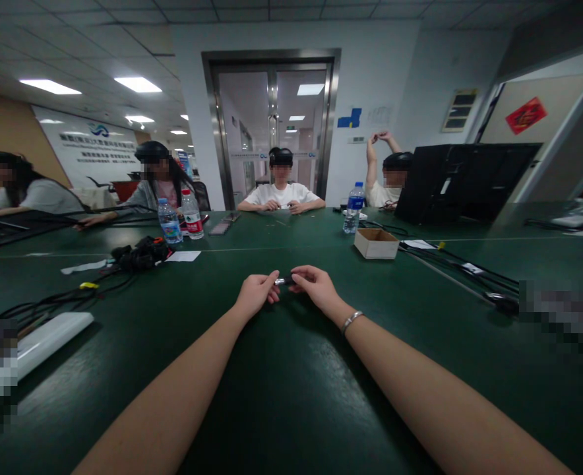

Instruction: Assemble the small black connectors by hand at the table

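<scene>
Between my two hands, just above the green table (281,369), is a small black-and-silver stick (283,282), too small to name more exactly. My left hand (260,291) pinches its silver end between thumb and fingers. At the black end, my right hand (317,287) has its thumb and fingers closed. The fingers cover both ends of the stick. A silver bracelet (351,322) circles my right wrist.
An open cardboard box (376,244) stands ahead to the right, near a water bottle (353,208). Black cables (469,267) and a monitor (464,181) are at right. Bottles (191,214), tangled black gear (140,254) and a white bar (57,336) lie left. Several people sit around the table.
</scene>
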Motion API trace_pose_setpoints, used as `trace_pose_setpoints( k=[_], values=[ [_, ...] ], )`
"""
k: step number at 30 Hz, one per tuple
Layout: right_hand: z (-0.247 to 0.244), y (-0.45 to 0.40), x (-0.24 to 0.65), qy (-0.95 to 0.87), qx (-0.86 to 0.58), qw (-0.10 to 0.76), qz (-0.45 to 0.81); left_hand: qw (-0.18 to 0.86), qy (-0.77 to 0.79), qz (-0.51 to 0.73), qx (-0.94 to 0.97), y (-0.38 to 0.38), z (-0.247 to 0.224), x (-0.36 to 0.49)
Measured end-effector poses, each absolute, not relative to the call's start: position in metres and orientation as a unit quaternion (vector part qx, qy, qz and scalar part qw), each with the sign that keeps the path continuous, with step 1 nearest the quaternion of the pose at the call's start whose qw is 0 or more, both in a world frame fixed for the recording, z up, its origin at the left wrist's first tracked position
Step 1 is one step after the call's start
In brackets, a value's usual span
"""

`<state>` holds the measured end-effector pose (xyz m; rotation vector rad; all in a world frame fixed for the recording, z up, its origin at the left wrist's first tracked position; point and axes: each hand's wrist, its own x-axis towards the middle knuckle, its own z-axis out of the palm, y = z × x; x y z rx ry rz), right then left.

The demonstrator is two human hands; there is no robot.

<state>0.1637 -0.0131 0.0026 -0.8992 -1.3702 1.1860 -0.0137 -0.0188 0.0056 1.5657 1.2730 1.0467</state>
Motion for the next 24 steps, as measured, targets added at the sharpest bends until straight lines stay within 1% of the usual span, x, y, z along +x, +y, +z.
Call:
trace_pose_setpoints(
  k=[14,24],
  values=[
    [0.0034,-0.0153,0.1642,-0.566,-0.347,0.537,0.520,0.437,0.518,0.432,0.596,-0.0149,0.0036,-0.0106],
    [0.0010,-0.0125,0.1654,-0.568,-0.347,0.524,0.532,0.410,0.502,0.447,0.617,-0.0189,0.0059,-0.0136]
  ],
)
